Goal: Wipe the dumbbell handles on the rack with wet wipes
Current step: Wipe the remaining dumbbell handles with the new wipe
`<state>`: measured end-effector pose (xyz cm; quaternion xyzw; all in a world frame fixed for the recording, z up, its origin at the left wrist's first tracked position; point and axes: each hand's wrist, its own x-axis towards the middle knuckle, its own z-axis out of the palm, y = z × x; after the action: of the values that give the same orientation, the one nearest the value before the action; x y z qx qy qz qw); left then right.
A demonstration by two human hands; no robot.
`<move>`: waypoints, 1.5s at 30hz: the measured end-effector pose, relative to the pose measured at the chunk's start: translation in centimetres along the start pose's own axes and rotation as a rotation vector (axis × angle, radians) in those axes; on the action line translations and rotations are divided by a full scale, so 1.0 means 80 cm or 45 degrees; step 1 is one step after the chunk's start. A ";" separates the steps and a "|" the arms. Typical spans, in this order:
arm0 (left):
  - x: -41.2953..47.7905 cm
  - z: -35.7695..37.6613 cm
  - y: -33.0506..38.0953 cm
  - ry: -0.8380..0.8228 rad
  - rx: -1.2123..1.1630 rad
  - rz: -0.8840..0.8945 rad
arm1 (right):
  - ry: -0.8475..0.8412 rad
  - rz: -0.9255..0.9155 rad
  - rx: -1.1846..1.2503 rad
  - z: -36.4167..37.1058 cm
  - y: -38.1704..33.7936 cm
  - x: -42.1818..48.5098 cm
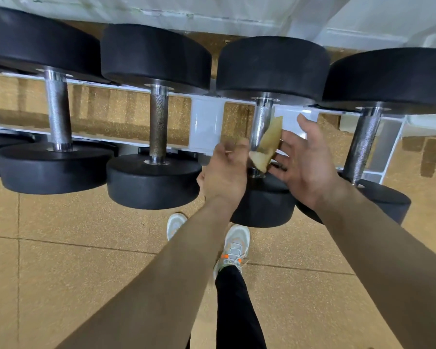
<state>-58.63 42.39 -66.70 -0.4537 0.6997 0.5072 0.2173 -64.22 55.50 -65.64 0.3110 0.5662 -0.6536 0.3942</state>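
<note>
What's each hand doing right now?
Left hand: curled, pinching the wipe by its lower end.
Right hand: open, fingers spread, beside the wipe.

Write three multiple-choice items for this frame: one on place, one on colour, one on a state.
1. Where is the wipe? A. on the floor B. at the second dumbbell handle from the right C. over the rack rail
2. What colour are the dumbbell heads? A. black B. red C. silver
3. How is the right grip? A. clenched in a fist B. out of view C. open, fingers spread
Answers: B, the wipe stands beside that chrome handle; A, every head is black; C, its fingers are straight and apart.
</note>
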 end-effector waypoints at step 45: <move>0.108 0.040 0.073 -0.823 -0.455 -0.137 | 0.989 -0.433 -0.410 0.034 0.066 0.004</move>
<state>-68.37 42.17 -71.58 -0.3369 0.4706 0.7263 0.3709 -59.68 52.55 -68.04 0.3705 0.8097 -0.4475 0.0830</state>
